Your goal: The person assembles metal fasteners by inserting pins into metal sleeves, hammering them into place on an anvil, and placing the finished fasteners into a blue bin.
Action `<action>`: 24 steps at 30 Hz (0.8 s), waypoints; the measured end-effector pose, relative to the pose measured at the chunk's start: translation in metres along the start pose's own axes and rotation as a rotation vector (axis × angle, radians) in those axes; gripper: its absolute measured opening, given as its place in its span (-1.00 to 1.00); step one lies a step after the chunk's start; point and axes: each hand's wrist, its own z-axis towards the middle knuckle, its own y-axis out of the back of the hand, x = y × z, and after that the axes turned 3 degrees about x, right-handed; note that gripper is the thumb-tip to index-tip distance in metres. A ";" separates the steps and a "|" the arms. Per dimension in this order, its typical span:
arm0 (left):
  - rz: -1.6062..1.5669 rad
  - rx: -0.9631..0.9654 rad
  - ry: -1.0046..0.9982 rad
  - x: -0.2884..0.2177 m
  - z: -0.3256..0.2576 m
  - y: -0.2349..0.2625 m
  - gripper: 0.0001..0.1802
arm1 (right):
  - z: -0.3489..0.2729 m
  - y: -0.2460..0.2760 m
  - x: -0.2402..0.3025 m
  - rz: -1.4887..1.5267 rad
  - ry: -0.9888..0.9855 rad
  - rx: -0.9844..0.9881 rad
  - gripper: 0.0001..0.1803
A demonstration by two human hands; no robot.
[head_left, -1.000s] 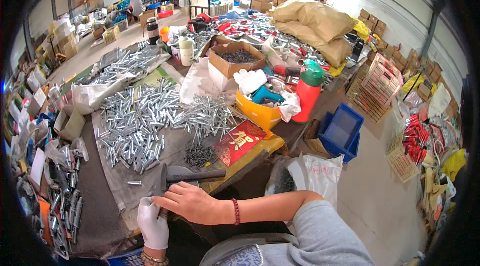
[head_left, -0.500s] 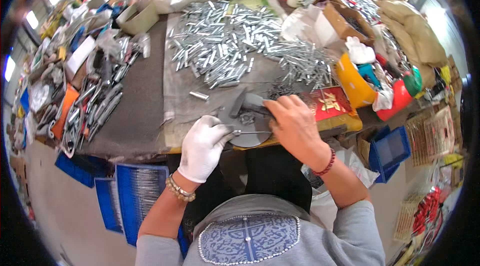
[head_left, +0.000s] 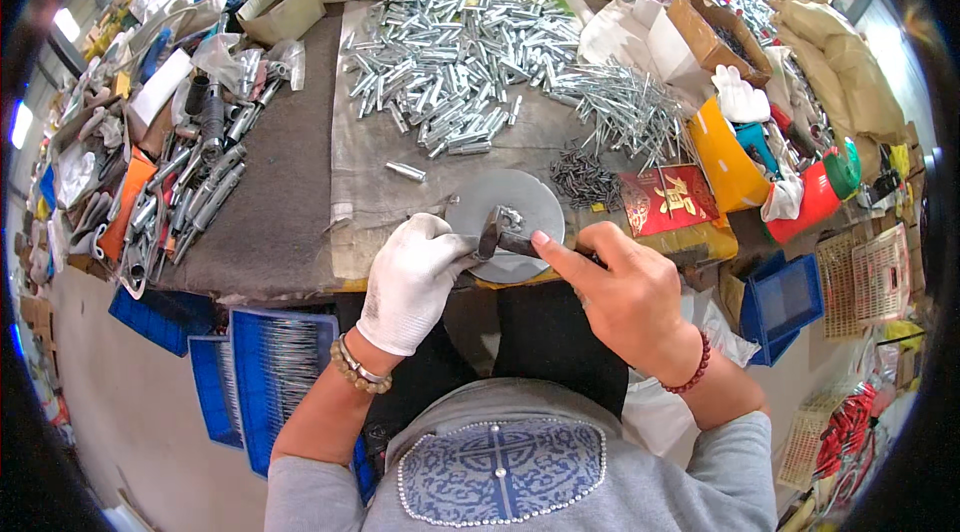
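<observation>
Grey shirt (head_left: 690,487), blue patterned panel (head_left: 460,477) (bead-edged), 1 white glove (head_left: 405,282), 1 dark-red bracelet (head_left: 700,372)

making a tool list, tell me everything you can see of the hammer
The hammer looks dark, with a metal-looking head set crosswise on a straight, dark handle of unclear material. It points leftward out of the bare right hand's grip, which hides part of the handle. The head is over the grey disc, close by the gloved left hand's grip; whether it touches either cannot be told.
</observation>
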 end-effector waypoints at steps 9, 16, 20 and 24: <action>-0.053 0.017 0.055 -0.002 -0.002 -0.002 -0.79 | -0.010 -0.007 -0.006 0.005 -0.094 0.006 -0.42; -0.079 0.024 0.062 -0.002 -0.001 0.000 -0.76 | -0.002 0.030 -0.015 0.197 -0.112 -0.281 -0.32; -0.014 0.018 0.023 -0.003 0.001 -0.001 -0.77 | -0.006 0.029 -0.009 0.198 -0.101 -0.317 -0.31; -0.014 0.022 0.036 -0.003 -0.001 0.001 -0.78 | -0.008 0.024 -0.008 0.209 -0.102 -0.301 -0.33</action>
